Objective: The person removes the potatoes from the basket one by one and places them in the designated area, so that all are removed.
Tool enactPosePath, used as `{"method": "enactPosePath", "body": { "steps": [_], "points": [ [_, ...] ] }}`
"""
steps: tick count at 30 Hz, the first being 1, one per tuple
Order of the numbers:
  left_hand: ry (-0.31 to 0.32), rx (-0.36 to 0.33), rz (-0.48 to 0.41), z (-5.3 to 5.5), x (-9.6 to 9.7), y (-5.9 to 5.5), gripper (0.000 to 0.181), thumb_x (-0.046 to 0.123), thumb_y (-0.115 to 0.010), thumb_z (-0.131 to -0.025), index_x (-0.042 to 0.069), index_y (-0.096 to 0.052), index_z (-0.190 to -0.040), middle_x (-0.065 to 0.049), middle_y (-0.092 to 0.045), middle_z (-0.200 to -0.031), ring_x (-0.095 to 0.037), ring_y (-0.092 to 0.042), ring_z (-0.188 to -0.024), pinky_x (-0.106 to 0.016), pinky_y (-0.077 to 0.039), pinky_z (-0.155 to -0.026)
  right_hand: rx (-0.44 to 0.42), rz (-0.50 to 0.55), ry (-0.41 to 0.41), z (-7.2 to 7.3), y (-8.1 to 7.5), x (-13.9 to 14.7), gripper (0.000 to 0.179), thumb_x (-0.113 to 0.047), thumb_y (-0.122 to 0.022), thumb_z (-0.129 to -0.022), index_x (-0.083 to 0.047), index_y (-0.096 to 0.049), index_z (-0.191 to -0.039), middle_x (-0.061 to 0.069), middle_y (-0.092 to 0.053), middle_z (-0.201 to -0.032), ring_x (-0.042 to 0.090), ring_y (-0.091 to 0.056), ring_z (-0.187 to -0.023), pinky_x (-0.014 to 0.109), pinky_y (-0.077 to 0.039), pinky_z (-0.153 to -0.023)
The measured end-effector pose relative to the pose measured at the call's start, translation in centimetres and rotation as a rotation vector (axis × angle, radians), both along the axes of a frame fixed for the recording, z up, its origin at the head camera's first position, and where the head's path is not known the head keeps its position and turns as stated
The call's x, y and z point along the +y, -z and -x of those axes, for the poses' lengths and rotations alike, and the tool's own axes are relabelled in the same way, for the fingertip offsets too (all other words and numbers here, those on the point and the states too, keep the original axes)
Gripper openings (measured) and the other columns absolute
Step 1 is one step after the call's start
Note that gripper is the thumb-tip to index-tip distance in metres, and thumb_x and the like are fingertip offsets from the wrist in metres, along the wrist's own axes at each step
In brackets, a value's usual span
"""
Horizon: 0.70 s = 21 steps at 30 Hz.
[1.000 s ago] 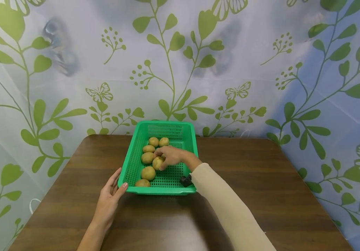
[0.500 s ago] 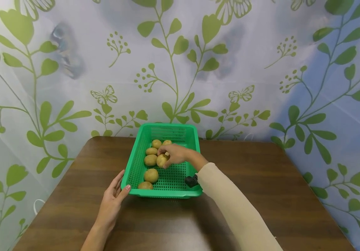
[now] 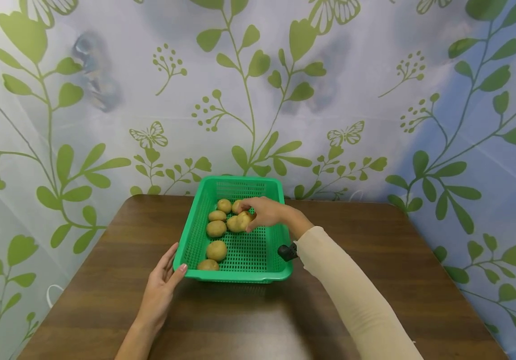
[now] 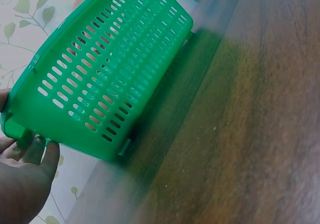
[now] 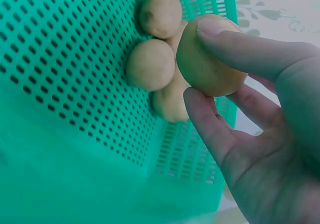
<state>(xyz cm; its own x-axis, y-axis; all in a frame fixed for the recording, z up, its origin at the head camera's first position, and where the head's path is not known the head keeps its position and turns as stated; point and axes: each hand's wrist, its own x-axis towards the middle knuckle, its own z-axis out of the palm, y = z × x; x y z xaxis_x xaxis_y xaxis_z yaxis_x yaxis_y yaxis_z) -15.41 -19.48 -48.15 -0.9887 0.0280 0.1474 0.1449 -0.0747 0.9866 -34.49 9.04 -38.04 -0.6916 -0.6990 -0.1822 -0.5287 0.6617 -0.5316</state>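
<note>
A green plastic basket (image 3: 189,222) with slotted walls holds several potatoes (image 3: 216,250), mostly along its left side. My left hand (image 3: 161,287) grips its front left corner, thumb on the rim and fingers outside; in the left wrist view the fingertips (image 4: 50,156) curl at the rim. Over the basket, my right hand (image 3: 268,212) pinches one potato (image 5: 205,59) between thumb and fingers. In the right wrist view it is raised above the other potatoes (image 5: 151,65). Part of the potato is hidden by the thumb.
The basket stands on a brown wooden table (image 3: 352,280), near its back edge. Behind hangs a pale curtain (image 3: 285,100) with green leaves and butterflies. A small black device (image 3: 287,251) sits at the right wrist, over the basket's right rim.
My right hand has moved right and up with the potato, away from the left group, uncovering another potato. My left hand stays on the basket's corner. The head view shifted slightly.
</note>
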Motion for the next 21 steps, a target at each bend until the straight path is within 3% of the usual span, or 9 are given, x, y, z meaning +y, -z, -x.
{"method": "enactPosePath", "body": {
  "steps": [15,21],
  "points": [
    [0.001,-0.001,-0.001,0.1,0.0,0.1,0.067,0.014,-0.056,-0.109,0.007,-0.021,-0.165,-0.013,-0.022,-0.167,-0.033,-0.026,-0.151,-0.017,-0.04,-0.104,0.036,0.014,0.026,0.3,-1.4,3.9,0.047,-0.018,-0.084,-0.09,-0.014,-0.059,-0.13,0.007,-0.056,-0.136,0.025,-0.055,-0.122,0.042,-0.048,-0.098],
    [-0.003,0.003,0.006,0.0,0.0,0.1,0.067,0.015,-0.057,-0.109,0.007,-0.021,-0.165,-0.013,-0.022,-0.167,-0.033,-0.026,-0.151,-0.017,-0.04,-0.104,0.014,0.035,0.049,0.2,-1.8,5.5,0.048,-0.018,-0.082,-0.092,-0.011,-0.057,-0.133,0.009,-0.055,-0.136,0.027,-0.056,-0.115,0.043,-0.048,-0.094]
  ]
}}
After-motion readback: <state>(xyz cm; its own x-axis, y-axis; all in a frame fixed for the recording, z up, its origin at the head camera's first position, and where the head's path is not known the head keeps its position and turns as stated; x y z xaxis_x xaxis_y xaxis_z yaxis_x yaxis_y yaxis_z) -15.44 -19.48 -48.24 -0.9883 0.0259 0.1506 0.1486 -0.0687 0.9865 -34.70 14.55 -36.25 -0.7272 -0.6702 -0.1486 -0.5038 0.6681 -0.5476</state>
